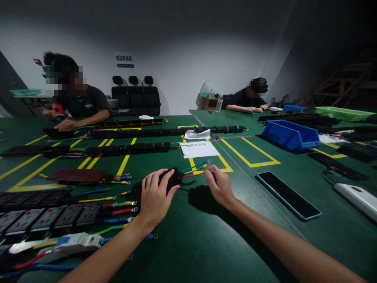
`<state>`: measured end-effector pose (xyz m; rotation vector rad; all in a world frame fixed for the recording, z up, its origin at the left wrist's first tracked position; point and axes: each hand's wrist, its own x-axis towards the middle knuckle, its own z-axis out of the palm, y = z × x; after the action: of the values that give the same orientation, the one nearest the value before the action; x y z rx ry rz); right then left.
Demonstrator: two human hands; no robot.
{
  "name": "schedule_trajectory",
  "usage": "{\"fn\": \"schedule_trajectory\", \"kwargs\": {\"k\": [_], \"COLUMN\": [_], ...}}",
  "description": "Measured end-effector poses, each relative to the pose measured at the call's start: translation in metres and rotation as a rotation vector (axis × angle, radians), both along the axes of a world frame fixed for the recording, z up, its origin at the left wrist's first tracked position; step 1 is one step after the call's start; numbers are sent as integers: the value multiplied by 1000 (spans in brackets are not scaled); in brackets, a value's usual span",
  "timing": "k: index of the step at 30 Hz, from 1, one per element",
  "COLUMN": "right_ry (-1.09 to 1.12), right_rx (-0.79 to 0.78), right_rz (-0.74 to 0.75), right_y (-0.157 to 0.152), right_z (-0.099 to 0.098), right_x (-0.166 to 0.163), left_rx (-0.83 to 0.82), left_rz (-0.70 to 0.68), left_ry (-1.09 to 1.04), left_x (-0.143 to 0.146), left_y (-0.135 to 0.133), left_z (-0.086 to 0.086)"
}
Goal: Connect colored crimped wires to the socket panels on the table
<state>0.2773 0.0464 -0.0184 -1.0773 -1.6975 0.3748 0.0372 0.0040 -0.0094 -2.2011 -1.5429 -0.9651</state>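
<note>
My left hand point(156, 196) is closed around a small black socket module point(174, 177) held just above the green table point(188, 243). Red, blue and yellow-green wires point(196, 169) with ring terminals stick out of its right end. My right hand point(219, 184) pinches the red wire near its tip, right of the module. To the left lie rows of black socket strips point(44, 218) with coloured wires, and a white-and-blue breaker unit point(75, 240) lies near my left forearm.
A dark phone-like slab point(287, 194) lies to the right, a white device point(357, 196) beyond it. A blue bin point(290, 135), a paper sheet point(198, 149) and long black strips point(129, 149) sit farther back. Two other people work at the far left and far right.
</note>
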Motion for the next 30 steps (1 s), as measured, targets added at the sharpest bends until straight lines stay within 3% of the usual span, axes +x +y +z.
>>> {"fn": "schedule_trajectory", "kwargs": {"k": [13, 23, 30], "right_ry": [-5, -107, -75], "right_rx": [-1, 128, 89], "right_rz": [7, 20, 26], "right_y": [1, -10, -7], "right_z": [-1, -3, -1], "right_x": [0, -2, -2], "left_rx": [14, 21, 25], "left_rz": [-4, -8, -8], "left_ry": [2, -20, -26], "left_x": [0, 0, 0], "left_y": [0, 0, 0], "left_z": [0, 1, 1]}}
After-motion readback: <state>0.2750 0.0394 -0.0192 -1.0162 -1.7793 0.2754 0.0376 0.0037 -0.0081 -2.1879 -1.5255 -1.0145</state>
